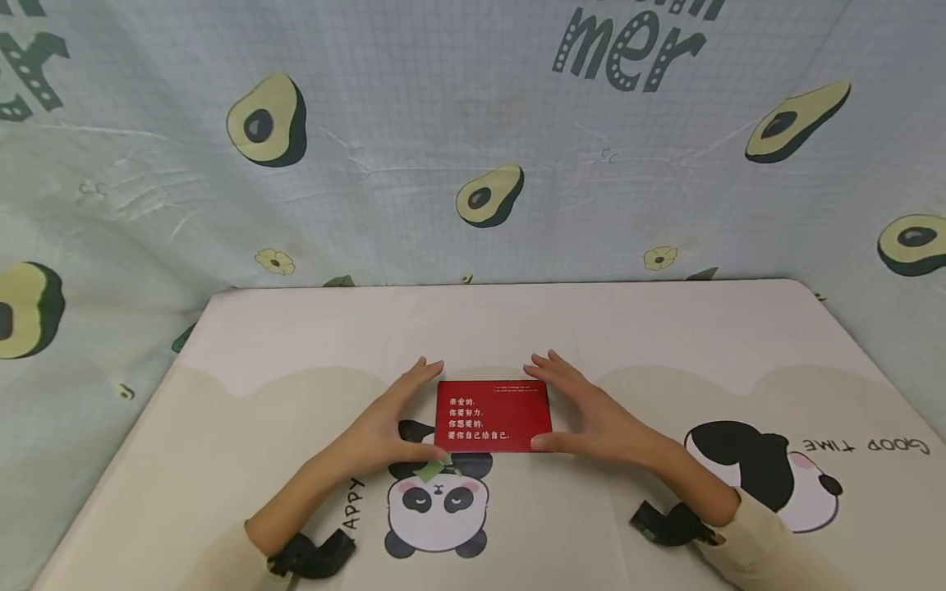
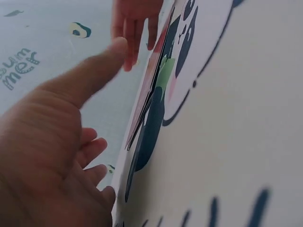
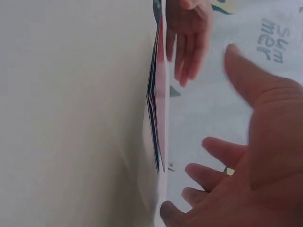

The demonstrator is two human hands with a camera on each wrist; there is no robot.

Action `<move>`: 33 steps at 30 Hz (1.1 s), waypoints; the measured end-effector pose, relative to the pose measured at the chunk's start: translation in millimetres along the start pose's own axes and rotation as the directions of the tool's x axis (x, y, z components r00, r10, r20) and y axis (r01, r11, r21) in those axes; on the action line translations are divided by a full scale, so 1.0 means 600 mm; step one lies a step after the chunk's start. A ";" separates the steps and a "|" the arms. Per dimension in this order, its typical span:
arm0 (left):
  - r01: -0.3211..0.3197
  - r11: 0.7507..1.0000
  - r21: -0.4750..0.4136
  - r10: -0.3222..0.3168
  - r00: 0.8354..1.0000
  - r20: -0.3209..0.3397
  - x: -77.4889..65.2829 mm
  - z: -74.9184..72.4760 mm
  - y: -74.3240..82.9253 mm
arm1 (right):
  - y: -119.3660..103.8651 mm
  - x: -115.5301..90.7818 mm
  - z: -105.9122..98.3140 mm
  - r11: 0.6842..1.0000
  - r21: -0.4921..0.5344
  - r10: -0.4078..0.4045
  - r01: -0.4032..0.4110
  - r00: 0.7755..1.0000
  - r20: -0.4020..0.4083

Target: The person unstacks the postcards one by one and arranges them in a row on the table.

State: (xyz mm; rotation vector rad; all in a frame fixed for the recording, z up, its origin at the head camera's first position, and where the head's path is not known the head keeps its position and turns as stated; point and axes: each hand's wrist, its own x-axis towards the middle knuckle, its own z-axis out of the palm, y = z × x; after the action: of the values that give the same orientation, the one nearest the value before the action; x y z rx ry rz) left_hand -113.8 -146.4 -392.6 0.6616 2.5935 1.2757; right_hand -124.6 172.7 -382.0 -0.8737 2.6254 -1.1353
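Observation:
A red card point(image 1: 491, 410) with white printed lettering lies on the table between the two hands. Seen from the side in the right wrist view, the card point(image 3: 160, 109) shows thin layers with dark edges that stand slightly apart. At its left side hovers the left hand point(image 1: 392, 419), thumb and fingers spread and relaxed. The right hand point(image 1: 587, 414) mirrors it on the other side. From above, both thumbs overlap the card's near corners, but the wrist views show them raised off it. Neither hand grips anything. A small green piece point(image 1: 431, 470) shows at the card's near edge.
The table cover point(image 1: 222, 460) is pale, printed with a panda point(image 1: 438, 509) and a black-and-white animal point(image 1: 769, 476). Behind the table hangs a cloth point(image 1: 384, 107) with avocado prints. A black strap point(image 1: 314, 556) hangs at the left wrist, another black strap point(image 1: 668, 525) at the right.

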 end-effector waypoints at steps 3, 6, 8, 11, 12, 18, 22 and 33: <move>-0.016 1.000 0.023 0.016 1.000 -0.005 0.002 0.005 -0.005 | 0.007 0.000 0.003 1.000 -0.030 0.001 -0.001 1.000 -0.004; -0.016 0.999 0.038 0.016 1.000 -0.005 0.003 0.007 -0.008 | 0.013 -0.001 0.005 0.999 -0.048 0.012 -0.012 1.000 -0.004; -0.014 0.999 0.050 0.015 1.000 -0.002 0.004 0.008 -0.010 | 0.017 -0.002 0.006 0.999 -0.046 0.015 -0.015 1.000 -0.004; -0.020 0.997 0.073 0.020 1.000 0.003 0.005 0.010 -0.012 | 0.021 -0.003 0.011 0.999 -0.050 0.006 -0.005 1.000 0.016; -0.026 0.996 0.084 0.026 1.000 0.005 0.006 0.011 -0.013 | 0.022 -0.003 0.012 0.998 -0.057 -0.002 0.003 1.000 0.024; -0.059 0.984 0.170 0.059 0.998 0.006 0.008 0.014 -0.010 | 0.022 -0.002 0.019 0.995 -0.097 -0.025 0.029 0.998 0.049; -0.054 0.980 0.194 0.054 0.999 0.005 0.008 0.015 -0.007 | 0.018 -0.001 0.019 0.994 -0.105 -0.007 0.013 0.999 0.053; -0.047 0.979 0.197 0.051 0.999 -0.015 0.007 0.016 -0.004 | 0.014 -0.001 0.019 0.992 -0.125 0.011 -0.007 0.999 0.034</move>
State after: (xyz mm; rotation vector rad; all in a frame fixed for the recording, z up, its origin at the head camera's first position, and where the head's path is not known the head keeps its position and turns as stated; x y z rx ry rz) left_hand -115.2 -139.0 -400.4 0.7535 2.7599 1.0522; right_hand -123.7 170.4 -395.9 -0.8948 2.6930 -0.9535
